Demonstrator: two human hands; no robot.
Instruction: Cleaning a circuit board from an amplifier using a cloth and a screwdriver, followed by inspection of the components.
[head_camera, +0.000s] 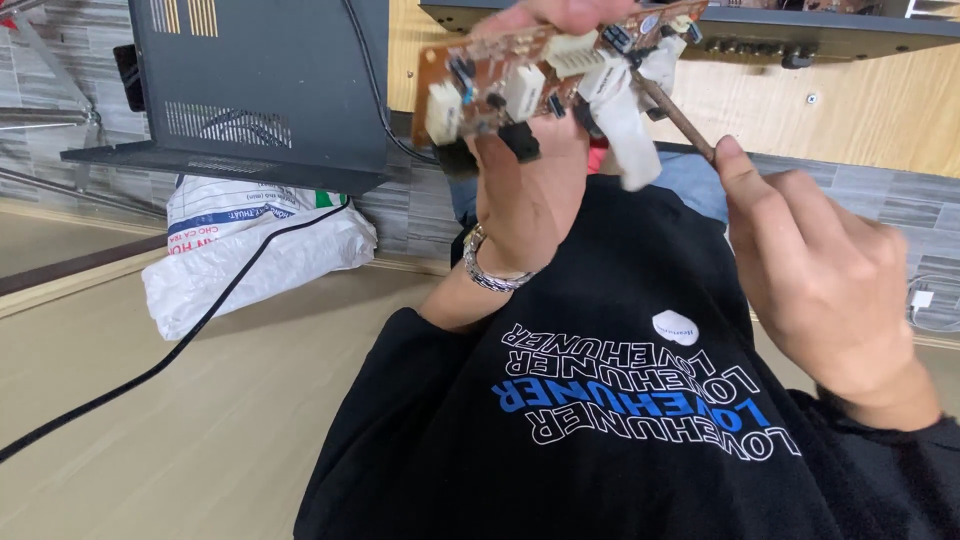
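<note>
Nearest to me, the right hand (830, 290) is pinching a thin brown tool (675, 112) between thumb and fingers. Its tip is touching the brown circuit board (540, 75), which the left hand (530, 190) is gripping from below, long axis running left to right, rising rightward. Open floor (200, 430) is lying at left, past a white printed sack (250, 250) under a grey metal case (260, 90).
</note>
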